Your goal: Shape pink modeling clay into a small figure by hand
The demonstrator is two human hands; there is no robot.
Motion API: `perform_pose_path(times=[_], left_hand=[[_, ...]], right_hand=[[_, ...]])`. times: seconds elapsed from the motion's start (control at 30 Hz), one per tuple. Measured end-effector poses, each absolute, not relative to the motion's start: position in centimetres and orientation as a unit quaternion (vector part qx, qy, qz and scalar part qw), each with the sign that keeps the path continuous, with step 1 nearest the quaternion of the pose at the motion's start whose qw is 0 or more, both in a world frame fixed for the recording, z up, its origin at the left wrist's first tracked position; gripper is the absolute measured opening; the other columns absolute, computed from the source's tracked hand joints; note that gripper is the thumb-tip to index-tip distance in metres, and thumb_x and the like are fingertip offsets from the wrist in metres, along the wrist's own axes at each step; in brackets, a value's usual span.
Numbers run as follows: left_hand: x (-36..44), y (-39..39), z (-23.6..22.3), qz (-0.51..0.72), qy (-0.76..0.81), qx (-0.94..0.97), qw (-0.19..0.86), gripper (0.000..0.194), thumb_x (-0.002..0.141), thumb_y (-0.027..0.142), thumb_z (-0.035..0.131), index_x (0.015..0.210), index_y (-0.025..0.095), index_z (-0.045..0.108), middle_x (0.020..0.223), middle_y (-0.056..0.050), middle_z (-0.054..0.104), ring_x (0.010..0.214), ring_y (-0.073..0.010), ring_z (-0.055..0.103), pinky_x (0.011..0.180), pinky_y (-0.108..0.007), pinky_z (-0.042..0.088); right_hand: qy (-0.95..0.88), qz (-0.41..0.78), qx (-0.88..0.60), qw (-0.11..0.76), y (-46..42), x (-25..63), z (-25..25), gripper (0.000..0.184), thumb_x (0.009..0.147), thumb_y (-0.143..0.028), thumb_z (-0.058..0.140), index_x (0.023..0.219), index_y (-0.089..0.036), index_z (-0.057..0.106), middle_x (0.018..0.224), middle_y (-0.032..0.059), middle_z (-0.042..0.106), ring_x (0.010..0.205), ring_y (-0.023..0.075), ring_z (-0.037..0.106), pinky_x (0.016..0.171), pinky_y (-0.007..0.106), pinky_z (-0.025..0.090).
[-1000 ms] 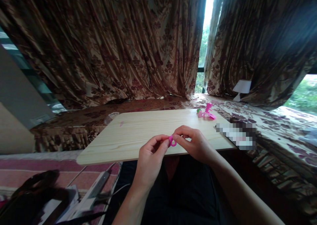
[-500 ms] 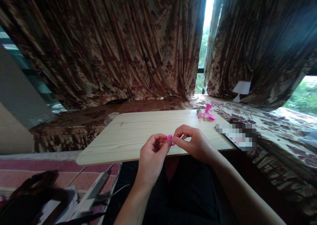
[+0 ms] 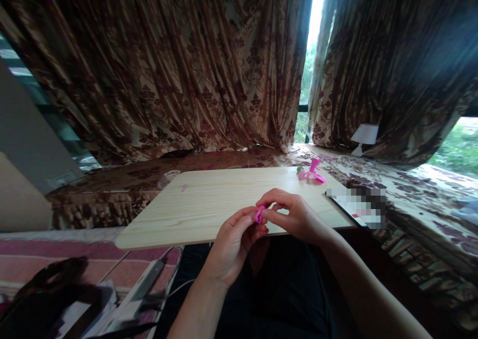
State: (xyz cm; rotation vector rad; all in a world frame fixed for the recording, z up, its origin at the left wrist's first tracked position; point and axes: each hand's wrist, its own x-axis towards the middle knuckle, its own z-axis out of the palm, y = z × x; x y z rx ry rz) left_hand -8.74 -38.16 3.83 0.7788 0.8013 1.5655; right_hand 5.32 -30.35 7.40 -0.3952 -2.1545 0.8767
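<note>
My left hand [image 3: 233, 242] and my right hand [image 3: 293, 214] meet over the near edge of a pale wooden board [image 3: 209, 199]. Both pinch a small pink plastic piece [image 3: 258, 214] between their fingertips. Most of the piece is hidden by the fingers. A cluster of pink plastic parts with a green bit [image 3: 310, 171] lies at the board's far right corner, well beyond my hands.
A flat dark-edged object [image 3: 354, 205], partly blurred, lies off the board's right edge. A tiny pink scrap [image 3: 182, 186] rests on the board's left. Patterned curtains [image 3: 186, 65] hang behind, a small white lamp [image 3: 364, 136] stands at the right, and bags and papers [image 3: 74, 299] lie at lower left.
The pink piece showed as an open ring a second ago; now it is turned edge-on and more covered. My left hand has dropped slightly and rolled, fingers closing nearer my right hand.
</note>
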Motion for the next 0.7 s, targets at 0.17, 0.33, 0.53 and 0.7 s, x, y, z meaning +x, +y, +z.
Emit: perform_pose_path(times=[0.17,0.33,0.53,0.7], left_hand=[[-8.21,-38.01,3.57,0.696,0.393,0.375,0.469,0.022,0.081,0.033,0.057,0.092,0.016,0.066,0.089,-0.004,0.065,0.075,-0.0109,0.058,0.075,-0.025,0.047],[-7.92,-37.92,3.17,0.684,0.482,0.425,0.346,0.023,0.073,0.029,0.066,0.093,0.018,0.067,0.082,-0.001,0.068,0.077,-0.0102,0.058,0.076,-0.021,0.044],[-8.03,-38.18,3.20,0.673,0.515,0.447,0.286,0.024,0.076,0.032,0.062,0.095,0.019,0.069,0.081,-0.001,0.069,0.077,-0.0131,0.060,0.076,-0.023,0.044],[-7.94,-38.42,3.47,0.659,0.537,0.473,0.233,0.027,0.076,0.033,0.061,0.098,0.020,0.069,0.091,-0.003,0.070,0.083,-0.0166,0.062,0.080,-0.026,0.044]], right_hand=[[-0.797,0.403,-0.199,0.404,-30.21,4.83,6.77,0.017,0.080,-0.031,0.059,0.085,-0.016,0.065,0.082,0.0028,0.066,0.076,0.0135,0.061,0.067,0.025,0.048],[-0.771,0.446,-0.211,0.403,-29.97,4.72,6.39,0.022,0.078,-0.036,0.060,0.086,-0.015,0.064,0.078,0.0029,0.067,0.069,0.0130,0.061,0.062,0.024,0.049],[-0.779,0.443,-0.191,0.400,-30.07,4.78,6.40,0.024,0.080,-0.035,0.059,0.091,-0.015,0.066,0.087,0.0050,0.069,0.080,0.0156,0.063,0.072,0.027,0.051],[-0.781,0.432,-0.193,0.407,-30.13,4.74,6.39,0.021,0.081,-0.033,0.057,0.088,-0.016,0.066,0.084,0.0039,0.069,0.078,0.0145,0.063,0.072,0.027,0.050]])
